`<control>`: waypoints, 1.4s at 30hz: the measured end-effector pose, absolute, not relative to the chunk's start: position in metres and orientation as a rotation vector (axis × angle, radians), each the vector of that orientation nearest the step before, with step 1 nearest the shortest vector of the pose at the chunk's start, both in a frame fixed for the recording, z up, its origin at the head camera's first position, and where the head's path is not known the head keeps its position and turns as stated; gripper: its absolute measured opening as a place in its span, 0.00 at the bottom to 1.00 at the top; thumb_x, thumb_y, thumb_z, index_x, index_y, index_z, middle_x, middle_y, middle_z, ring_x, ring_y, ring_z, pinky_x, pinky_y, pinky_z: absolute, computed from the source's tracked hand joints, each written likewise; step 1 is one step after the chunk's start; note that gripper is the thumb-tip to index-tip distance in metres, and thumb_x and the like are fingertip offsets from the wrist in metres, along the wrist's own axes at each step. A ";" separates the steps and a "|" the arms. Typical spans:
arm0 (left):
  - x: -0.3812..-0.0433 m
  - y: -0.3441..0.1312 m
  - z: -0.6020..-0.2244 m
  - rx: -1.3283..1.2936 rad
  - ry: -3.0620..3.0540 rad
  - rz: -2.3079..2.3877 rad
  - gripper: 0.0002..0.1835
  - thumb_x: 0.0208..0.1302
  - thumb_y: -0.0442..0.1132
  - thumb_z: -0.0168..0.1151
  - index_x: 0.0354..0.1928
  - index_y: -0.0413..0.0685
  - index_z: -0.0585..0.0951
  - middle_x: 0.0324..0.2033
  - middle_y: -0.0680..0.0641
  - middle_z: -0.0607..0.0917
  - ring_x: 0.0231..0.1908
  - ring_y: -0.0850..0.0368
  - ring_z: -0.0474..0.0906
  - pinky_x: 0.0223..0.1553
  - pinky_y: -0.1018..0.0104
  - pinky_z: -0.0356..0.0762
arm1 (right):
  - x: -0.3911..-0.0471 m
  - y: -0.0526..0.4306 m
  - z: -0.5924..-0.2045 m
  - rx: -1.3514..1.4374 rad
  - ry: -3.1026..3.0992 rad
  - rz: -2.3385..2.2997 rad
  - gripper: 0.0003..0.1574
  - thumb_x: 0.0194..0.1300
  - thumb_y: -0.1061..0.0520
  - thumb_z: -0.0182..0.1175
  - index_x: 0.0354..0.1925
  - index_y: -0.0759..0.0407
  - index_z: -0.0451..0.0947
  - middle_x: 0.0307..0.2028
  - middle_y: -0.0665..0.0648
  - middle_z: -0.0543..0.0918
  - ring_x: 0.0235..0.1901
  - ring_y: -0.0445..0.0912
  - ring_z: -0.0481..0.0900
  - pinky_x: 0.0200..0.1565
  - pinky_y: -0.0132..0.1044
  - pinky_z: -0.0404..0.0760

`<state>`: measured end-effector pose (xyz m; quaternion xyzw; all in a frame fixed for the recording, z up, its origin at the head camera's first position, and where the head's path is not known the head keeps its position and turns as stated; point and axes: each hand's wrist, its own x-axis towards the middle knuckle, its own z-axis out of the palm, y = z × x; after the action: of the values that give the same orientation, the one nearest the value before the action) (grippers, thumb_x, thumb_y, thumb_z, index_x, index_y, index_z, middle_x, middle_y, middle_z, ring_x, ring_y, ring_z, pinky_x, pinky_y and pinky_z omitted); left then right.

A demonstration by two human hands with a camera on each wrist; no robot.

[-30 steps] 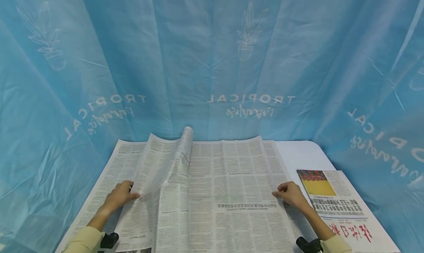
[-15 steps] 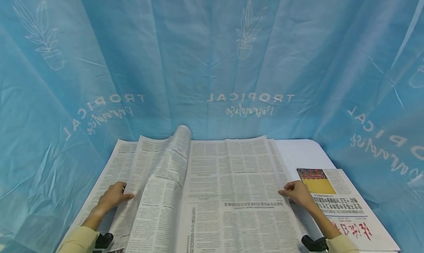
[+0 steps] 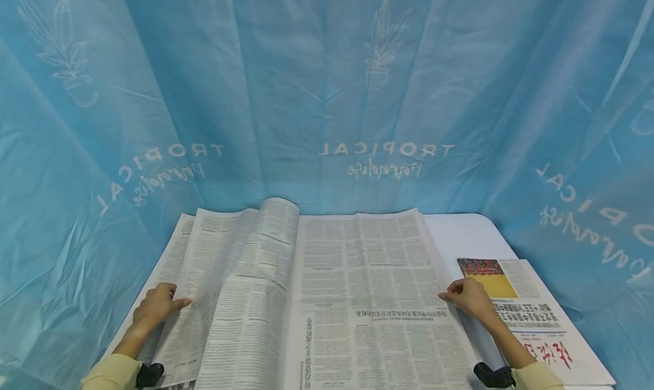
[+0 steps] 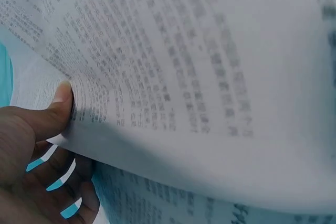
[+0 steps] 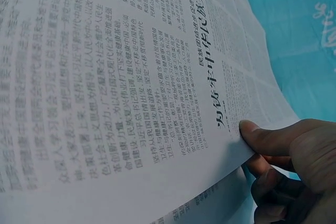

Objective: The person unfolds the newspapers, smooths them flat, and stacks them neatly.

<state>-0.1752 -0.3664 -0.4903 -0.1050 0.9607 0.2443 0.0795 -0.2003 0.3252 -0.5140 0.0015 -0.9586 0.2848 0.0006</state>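
Note:
A large newspaper (image 3: 378,265) lies spread in front of me, with a loose inner page (image 3: 250,299) bulging up in a curl left of the middle. My left hand (image 3: 157,307) pinches the newspaper's left edge between thumb and fingers. In the left wrist view, the thumb (image 4: 64,93) presses on top of the sheet while the other fingers are below it. At the opposite edge, my right hand (image 3: 470,299) pinches the sheet, thumb (image 5: 252,132) uppermost in the right wrist view. Another printed sheet (image 3: 176,248) shows underneath at the left.
A folded newspaper (image 3: 531,322) with a red and yellow picture lies at the right of the white table (image 3: 455,237). A blue curtain (image 3: 327,95) with white lettering hangs right behind the table and along both sides.
Both hands have moved apart, the left one further left and the right one slightly right. The newspaper has spread wider between them, and the curled inner page has broadened.

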 end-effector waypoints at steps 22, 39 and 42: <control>-0.169 -0.393 -0.486 -0.430 2.926 0.713 0.22 0.62 0.35 0.62 0.48 0.18 0.72 0.39 0.22 0.79 0.33 0.35 0.79 0.29 0.46 0.74 | -0.199 0.336 -0.512 -0.043 -3.007 0.814 0.15 0.55 0.55 0.72 0.24 0.63 0.77 0.19 0.53 0.75 0.21 0.44 0.68 0.25 0.37 0.65; -0.166 -0.401 -0.497 -0.641 3.014 0.619 0.22 0.67 0.34 0.54 0.55 0.22 0.67 0.47 0.18 0.73 0.43 0.18 0.73 0.34 0.35 0.71 | -0.201 0.336 -0.511 -0.038 -2.990 0.848 0.15 0.54 0.55 0.72 0.28 0.66 0.80 0.22 0.54 0.79 0.22 0.45 0.72 0.25 0.38 0.69; -0.168 -0.402 -0.498 -0.653 3.032 0.603 0.18 0.68 0.34 0.54 0.49 0.22 0.68 0.41 0.18 0.75 0.38 0.20 0.74 0.30 0.37 0.70 | -0.201 0.336 -0.510 -0.053 -2.988 0.857 0.16 0.54 0.55 0.72 0.30 0.66 0.80 0.23 0.56 0.80 0.22 0.45 0.73 0.25 0.39 0.71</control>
<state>-0.1675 -0.4019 -0.4983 -0.2068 0.9596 0.1908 -0.0091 -0.2007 0.3355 -0.5099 -0.0170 -0.9610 0.2756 0.0164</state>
